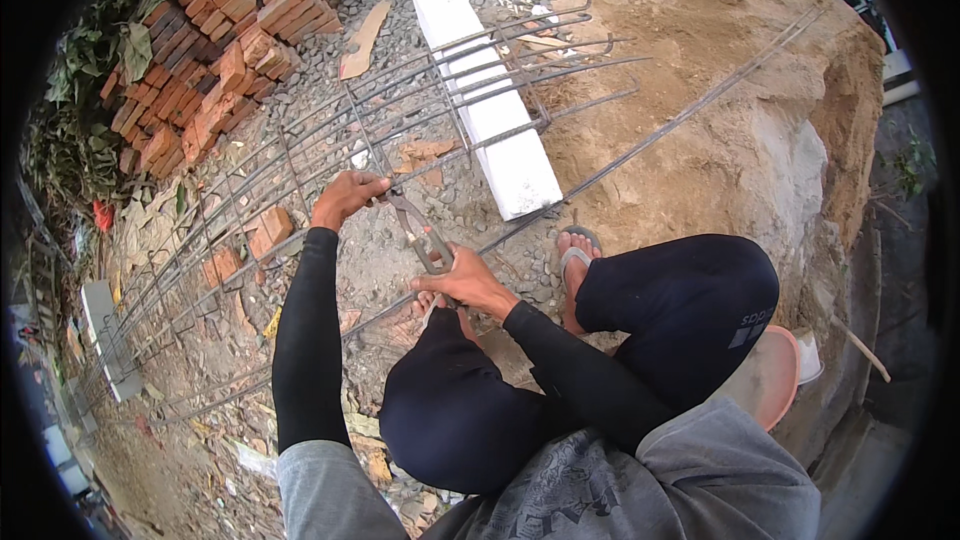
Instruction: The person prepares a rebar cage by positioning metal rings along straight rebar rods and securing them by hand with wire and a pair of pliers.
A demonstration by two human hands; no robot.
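My right hand [466, 282] is wrapped round the handles of a pair of pincers [412, 223]. Their jaws reach up to a long steel rebar cage [292, 162], close to the fingertips of my left hand [350, 196]. That hand is pinched together beside a crosswise tie at the cage's near bar; whatever lies between its fingers is too small to make out. The cage runs from far right to lower left. Under its right part lies a long white block [508, 162], and a second pale block [106, 325] is under its left end.
Orange bricks [215, 5] are stacked at the far left, with loose ones under the cage. Long thin bars [640, 147] cross the ground between the cage and my feet. A sandy mound [690, 90] rises at the right, and a pinkish basin [782, 372] sits by my right knee.
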